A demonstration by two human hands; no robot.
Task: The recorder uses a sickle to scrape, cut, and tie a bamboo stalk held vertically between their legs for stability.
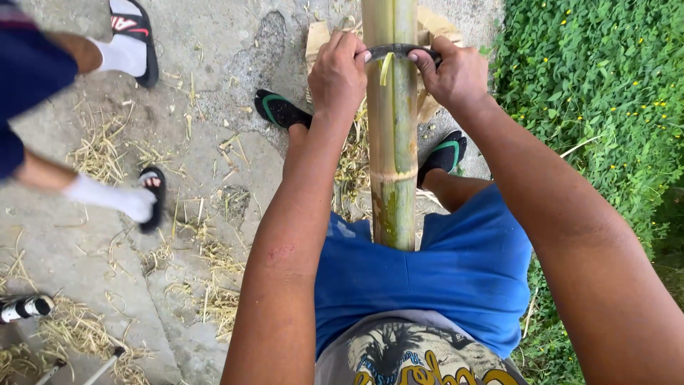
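Observation:
A thick green-yellow bamboo pole [392, 142] runs from between my knees away from me over the concrete. A curved dark blade [399, 50] lies across the pole. My left hand [336, 71] grips its left end, and my right hand [456, 75] grips its right end. A thin strip of bamboo skin curls up just under the blade. My blue shorts [427, 271] and both sandalled feet sit either side of the pole.
Another person stands at the left, with white socks and black slide sandals [135, 36] [151, 198]. Dry bamboo shavings [100, 153] litter the cracked concrete. Dense green plants with yellow flowers [591, 85] border the right. A piece of cardboard [427, 28] lies under the pole's far part.

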